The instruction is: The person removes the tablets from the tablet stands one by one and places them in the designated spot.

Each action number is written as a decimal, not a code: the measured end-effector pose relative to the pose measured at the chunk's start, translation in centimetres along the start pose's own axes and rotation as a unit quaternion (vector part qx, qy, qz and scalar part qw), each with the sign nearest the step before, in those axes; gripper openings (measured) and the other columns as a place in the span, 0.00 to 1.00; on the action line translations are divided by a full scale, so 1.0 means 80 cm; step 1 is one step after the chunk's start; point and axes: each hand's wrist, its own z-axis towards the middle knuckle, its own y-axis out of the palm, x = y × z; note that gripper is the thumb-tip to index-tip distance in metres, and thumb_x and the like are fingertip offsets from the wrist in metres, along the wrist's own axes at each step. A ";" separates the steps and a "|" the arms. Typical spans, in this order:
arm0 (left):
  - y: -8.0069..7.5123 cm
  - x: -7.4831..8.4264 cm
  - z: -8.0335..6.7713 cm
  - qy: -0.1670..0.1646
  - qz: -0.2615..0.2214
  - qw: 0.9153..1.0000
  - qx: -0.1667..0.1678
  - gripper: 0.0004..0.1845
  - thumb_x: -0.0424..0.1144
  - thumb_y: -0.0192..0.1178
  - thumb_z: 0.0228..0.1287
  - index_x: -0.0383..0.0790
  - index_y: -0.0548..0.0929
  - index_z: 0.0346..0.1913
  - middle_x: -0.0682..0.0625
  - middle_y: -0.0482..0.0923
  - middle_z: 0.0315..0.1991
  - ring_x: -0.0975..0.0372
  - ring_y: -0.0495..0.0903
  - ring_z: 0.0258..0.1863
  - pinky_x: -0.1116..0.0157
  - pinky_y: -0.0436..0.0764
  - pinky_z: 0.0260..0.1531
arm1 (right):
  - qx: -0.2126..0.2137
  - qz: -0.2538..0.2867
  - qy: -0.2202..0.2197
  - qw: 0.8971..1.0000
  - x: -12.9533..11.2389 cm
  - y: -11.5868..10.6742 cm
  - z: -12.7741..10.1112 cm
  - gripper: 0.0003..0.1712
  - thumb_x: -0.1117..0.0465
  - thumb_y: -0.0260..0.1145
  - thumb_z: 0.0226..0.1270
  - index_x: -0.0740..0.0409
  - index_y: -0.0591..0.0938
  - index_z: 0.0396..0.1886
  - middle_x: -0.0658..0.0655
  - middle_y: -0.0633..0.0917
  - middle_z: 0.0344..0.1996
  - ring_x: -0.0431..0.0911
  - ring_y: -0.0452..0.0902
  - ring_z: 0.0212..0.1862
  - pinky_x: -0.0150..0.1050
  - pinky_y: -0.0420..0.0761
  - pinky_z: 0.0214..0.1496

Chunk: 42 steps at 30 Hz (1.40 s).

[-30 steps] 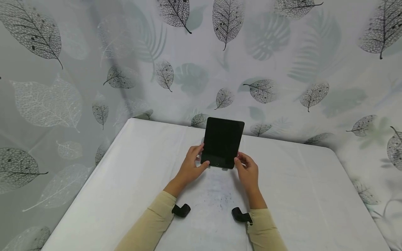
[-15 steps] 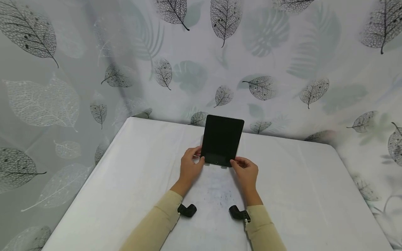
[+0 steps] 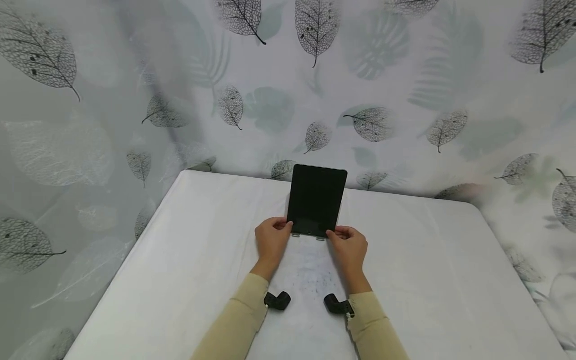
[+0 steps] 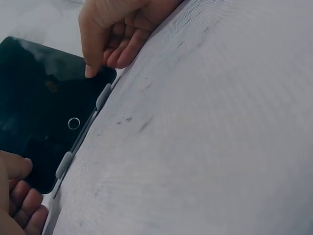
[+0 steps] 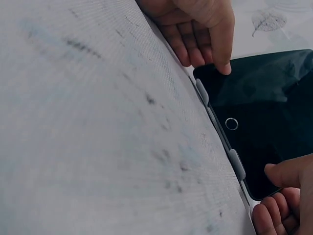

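Note:
A black tablet (image 3: 317,200) with a round home button leans back, upright, on a stand; two grey lips (image 3: 295,235) of the stand catch its lower edge. My left hand (image 3: 272,242) holds the tablet's lower left corner, thumb on the screen and the other fingers curled at the side and partly behind. At the lower right corner, my right hand (image 3: 351,247) pinches the tablet in the same way, as the right wrist view also shows with its thumb (image 5: 283,171) on the glass. The rest of the stand is mostly hidden behind the tablet.
A white cloth (image 3: 427,280) with faint dark smudges covers the table. Leaf-patterned curtains (image 3: 382,60) hang behind and to the left, close to the table's edges. Black wrist cameras (image 3: 278,301) are strapped on both wrists.
My left hand has slid down and inward to the tablet's lower left corner. My right hand has shifted slightly down and left along the corner. The tablet stays on the stand.

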 end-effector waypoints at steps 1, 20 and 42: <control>-0.001 -0.001 -0.001 0.000 0.003 1.000 0.000 0.08 0.37 0.76 0.56 0.38 0.91 0.37 0.47 0.89 0.31 0.59 0.87 0.30 0.62 0.87 0.33 | -0.004 -0.003 -0.002 1.000 0.000 0.001 0.000 0.14 0.58 0.80 0.56 0.62 0.89 0.37 0.62 0.91 0.33 0.39 0.82 0.30 0.25 0.76 0.34; -0.007 0.002 -0.007 0.067 0.017 0.996 -0.058 0.19 0.29 0.75 0.55 0.35 0.84 0.50 0.45 0.85 0.40 0.56 0.84 0.39 0.60 0.85 0.41 | -0.031 0.040 -0.015 0.999 0.003 0.003 0.000 0.17 0.71 0.77 0.55 0.70 0.84 0.44 0.67 0.86 0.37 0.43 0.79 0.36 0.19 0.75 0.38; 0.001 -0.006 -0.010 0.178 -0.050 0.981 -0.063 0.20 0.27 0.74 0.56 0.31 0.86 0.53 0.42 0.85 0.39 0.56 0.86 0.37 0.64 0.88 0.38 | -0.040 0.129 0.010 0.991 0.007 -0.008 0.007 0.19 0.75 0.71 0.61 0.71 0.80 0.52 0.70 0.86 0.46 0.40 0.83 0.43 0.17 0.79 0.44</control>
